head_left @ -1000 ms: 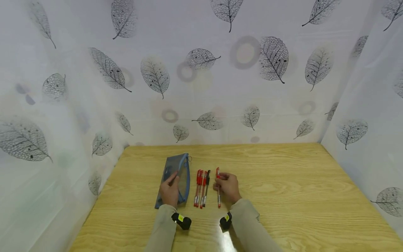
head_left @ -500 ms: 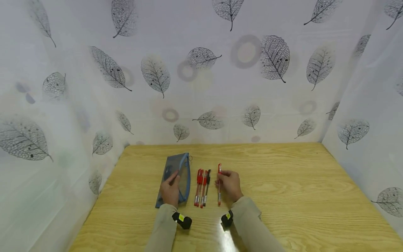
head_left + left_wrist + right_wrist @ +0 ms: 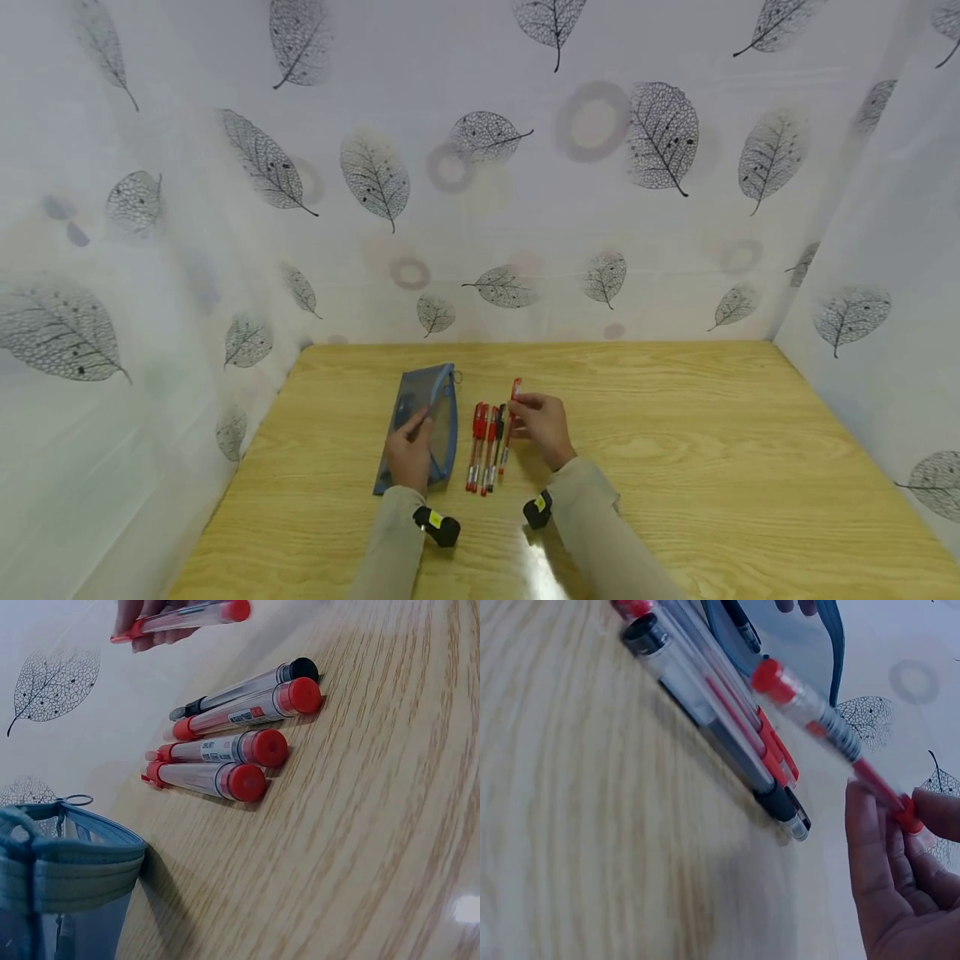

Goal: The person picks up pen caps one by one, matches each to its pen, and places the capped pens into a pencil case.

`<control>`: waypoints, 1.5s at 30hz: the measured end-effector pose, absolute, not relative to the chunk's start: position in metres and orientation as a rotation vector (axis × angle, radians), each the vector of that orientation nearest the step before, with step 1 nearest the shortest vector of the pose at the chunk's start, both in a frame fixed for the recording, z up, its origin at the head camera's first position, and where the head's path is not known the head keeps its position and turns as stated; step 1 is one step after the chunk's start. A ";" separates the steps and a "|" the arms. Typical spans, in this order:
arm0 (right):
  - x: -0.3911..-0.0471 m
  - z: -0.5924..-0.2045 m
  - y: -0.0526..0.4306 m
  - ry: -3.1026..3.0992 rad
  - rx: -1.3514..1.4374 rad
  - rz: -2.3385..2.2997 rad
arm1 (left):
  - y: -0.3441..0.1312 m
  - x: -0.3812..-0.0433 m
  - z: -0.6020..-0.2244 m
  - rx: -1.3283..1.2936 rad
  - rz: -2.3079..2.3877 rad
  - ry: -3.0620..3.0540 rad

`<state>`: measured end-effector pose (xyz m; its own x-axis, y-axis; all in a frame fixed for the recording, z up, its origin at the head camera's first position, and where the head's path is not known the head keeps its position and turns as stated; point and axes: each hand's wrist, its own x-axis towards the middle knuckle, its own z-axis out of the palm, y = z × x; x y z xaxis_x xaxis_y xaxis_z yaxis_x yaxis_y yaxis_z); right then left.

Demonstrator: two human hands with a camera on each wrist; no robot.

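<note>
My left hand [image 3: 408, 457] pinches the edge of a see-through blue zip pencil case [image 3: 453, 440], and its mouth gapes in the left wrist view. A dark pen [image 3: 742, 626] shows inside the case in the right wrist view. My right hand [image 3: 546, 427] holds a red gel pen [image 3: 817, 724] by its capped end, between thumb and fingers. That pen slants above the table, its red end cap pointing back toward me. Just left of it, three red pens [image 3: 255, 709] and a black pen [image 3: 244, 690] lie side by side on the wood.
The light wood-grain table [image 3: 712, 467] reaches back to a white curtain [image 3: 525, 208] printed with leaves, which also encloses both sides. A small ring [image 3: 458, 377] hangs at the case's far corner. Black cameras are strapped to both wrists.
The right hand has raised the red pen and carried it left, close beside the black pen, tilting it. The left hand keeps its grip on the pencil case, with little movement.
</note>
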<state>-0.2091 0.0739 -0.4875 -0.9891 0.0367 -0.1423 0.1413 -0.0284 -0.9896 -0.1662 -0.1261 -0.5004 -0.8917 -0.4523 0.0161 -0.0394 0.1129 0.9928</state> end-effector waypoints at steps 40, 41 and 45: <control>-0.219 -0.490 -0.010 1.979 0.034 -2.116 | -0.123 -0.167 -0.499 0.523 -1.831 -2.111; -0.219 -0.491 -0.010 1.984 0.029 -2.111 | -0.123 -0.167 -0.499 0.519 -1.824 -2.113; -0.221 -0.492 -0.007 1.990 0.002 -2.119 | -0.123 -0.168 -0.500 0.506 -1.774 -2.116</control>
<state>-0.2209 -0.0069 -0.4918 -0.9725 -0.1689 -0.1604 0.1707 -0.0481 -0.9841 -0.1681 -0.1232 -0.4995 -0.8815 -0.4715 0.0257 -0.0568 0.1600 0.9855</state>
